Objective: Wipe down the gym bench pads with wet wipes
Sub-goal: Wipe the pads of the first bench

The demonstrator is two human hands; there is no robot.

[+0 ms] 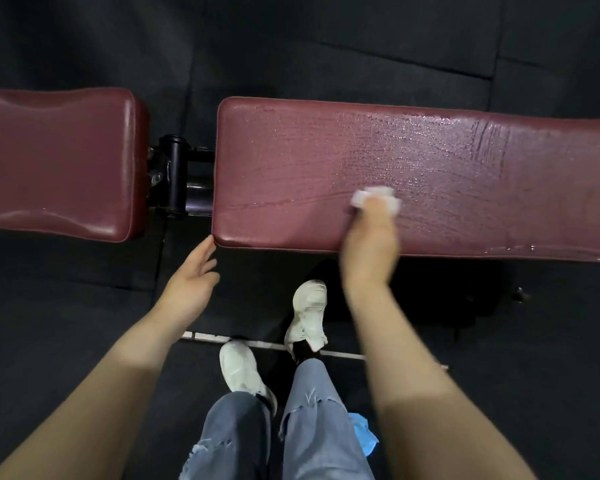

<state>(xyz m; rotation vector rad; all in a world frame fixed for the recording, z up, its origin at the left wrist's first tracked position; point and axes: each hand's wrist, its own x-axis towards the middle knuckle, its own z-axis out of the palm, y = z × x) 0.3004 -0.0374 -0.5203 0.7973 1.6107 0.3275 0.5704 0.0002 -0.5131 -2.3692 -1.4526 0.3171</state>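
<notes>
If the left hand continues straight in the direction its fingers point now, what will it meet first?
Most likely the near corner of the long bench pad. The left hand is open, and its fingertips point up and slightly right at that corner, almost touching it. Depth is unclear from one view, so they could pass just beneath the edge.

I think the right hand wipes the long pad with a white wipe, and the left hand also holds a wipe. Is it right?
Not fully. In the head view the left hand holds nothing; its open fingers touch the long pad at the corner. The right hand does wipe with the white wipe.
</notes>
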